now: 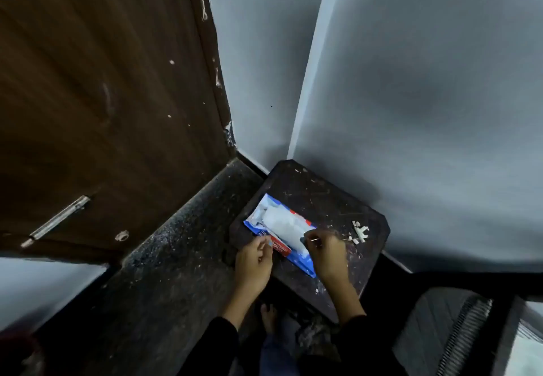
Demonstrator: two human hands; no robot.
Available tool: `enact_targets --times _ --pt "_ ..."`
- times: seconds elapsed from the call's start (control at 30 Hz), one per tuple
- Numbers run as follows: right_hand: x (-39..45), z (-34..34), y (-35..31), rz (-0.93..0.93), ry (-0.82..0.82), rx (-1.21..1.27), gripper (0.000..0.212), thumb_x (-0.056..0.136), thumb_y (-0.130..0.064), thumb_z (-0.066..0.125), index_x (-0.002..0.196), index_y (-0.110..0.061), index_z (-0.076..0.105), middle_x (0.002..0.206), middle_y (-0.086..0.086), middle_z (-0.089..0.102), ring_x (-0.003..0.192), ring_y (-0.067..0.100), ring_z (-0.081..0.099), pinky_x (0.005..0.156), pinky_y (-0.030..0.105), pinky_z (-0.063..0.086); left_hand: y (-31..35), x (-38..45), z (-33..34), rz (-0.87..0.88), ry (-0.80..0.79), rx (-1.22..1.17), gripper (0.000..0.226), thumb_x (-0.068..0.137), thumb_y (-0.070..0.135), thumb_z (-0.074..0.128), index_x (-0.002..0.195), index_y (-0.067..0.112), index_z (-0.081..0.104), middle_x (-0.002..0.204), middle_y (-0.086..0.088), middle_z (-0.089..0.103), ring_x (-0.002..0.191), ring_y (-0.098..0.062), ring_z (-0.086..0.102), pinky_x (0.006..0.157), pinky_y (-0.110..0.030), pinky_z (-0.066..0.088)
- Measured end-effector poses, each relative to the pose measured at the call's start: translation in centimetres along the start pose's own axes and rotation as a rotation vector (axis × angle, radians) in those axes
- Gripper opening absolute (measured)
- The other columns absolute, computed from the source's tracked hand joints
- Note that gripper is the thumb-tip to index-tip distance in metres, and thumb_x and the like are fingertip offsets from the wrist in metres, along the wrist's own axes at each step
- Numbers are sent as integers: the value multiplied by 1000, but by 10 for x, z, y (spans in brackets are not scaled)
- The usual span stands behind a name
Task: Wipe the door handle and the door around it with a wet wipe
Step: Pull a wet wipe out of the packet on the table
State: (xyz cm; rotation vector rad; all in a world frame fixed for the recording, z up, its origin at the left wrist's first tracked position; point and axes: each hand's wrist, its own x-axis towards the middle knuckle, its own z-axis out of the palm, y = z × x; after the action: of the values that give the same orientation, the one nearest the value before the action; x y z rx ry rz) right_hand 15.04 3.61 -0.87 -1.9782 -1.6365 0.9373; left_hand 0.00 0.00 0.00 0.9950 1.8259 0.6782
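A blue, white and red pack of wet wipes [266, 224] lies on a dark stool [329, 199] in the corner. A white wipe [283, 224] shows through the pack's opening. My left hand [254, 264] pinches the pack's red flap at its near left edge. My right hand [327, 253] pinches the white wipe at the pack's right end. The dark brown door [102, 96] stands at the left, with a silver bar handle [57, 220] low on it and a small round metal fitting [122, 236] beside the handle.
Grey walls [426, 82] meet in a corner behind the stool. White debris bits [360, 231] lie on the stool's right side. The speckled dark floor [176, 258] runs between door and stool. My bare foot [269, 318] shows below. A dark ribbed object [449, 331] sits at lower right.
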Motion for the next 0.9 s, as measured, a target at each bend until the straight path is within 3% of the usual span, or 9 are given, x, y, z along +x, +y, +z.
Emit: enact_targets --times 0.07,0.17,0.23,0.33,0.47,0.7,0.77,0.9 --pt "9 16 5 -14 -80 -118 11 82 -17 68 89 -9 70 94 12 70 84 28 65 67 31 45 -6 12 6 -29 5 -20 27 93 5 50 116 3 62 115 -14 67 106 -23 64 91 -29 48" --pt "20 38 10 -32 -156 -278 20 86 -20 62 102 -10 68 107 12 65 96 31 61 74 36 46 -13 28 16 -32 18 12 25 93 8 52 115 5 64 114 -9 68 98 -13 63 83 -17 44" --pt "25 46 14 -34 -148 -329 25 88 -22 58 109 -11 64 112 11 61 99 32 59 73 36 46 -16 36 21 -6 36 27 23 92 9 54 111 5 66 110 -8 69 92 -11 62 74 -7 39" --pt "31 55 19 -16 -146 -375 24 89 -21 54 110 -9 60 111 12 56 97 34 58 69 37 45 -18 42 24 1 37 35 21 92 8 54 109 7 66 108 -7 70 90 -10 61 72 -5 37" --pt "35 58 21 -6 -133 -372 19 91 -17 50 89 -1 60 99 15 57 88 36 59 63 38 44 -19 43 24 -10 37 19 23 91 6 52 109 7 66 108 -8 70 94 -14 64 79 -16 44" --pt "34 52 17 -38 -50 -315 18 93 -12 46 97 3 55 107 20 53 95 38 53 70 43 43 -17 45 26 -69 25 -74 20 92 8 53 109 8 66 109 -11 69 97 -21 65 86 -31 53" --pt "34 50 19 -29 -85 -360 20 92 -13 48 103 2 56 110 17 52 101 35 52 77 42 43 -14 46 27 -95 12 -113 19 93 10 53 108 8 65 109 -13 68 98 -25 66 90 -42 54" --pt "39 52 19 6 -193 -503 24 92 -17 46 109 -1 55 116 14 53 105 32 53 83 39 42 -14 47 30 -100 18 -133 19 93 10 53 108 7 65 108 -15 67 97 -26 66 90 -45 54"
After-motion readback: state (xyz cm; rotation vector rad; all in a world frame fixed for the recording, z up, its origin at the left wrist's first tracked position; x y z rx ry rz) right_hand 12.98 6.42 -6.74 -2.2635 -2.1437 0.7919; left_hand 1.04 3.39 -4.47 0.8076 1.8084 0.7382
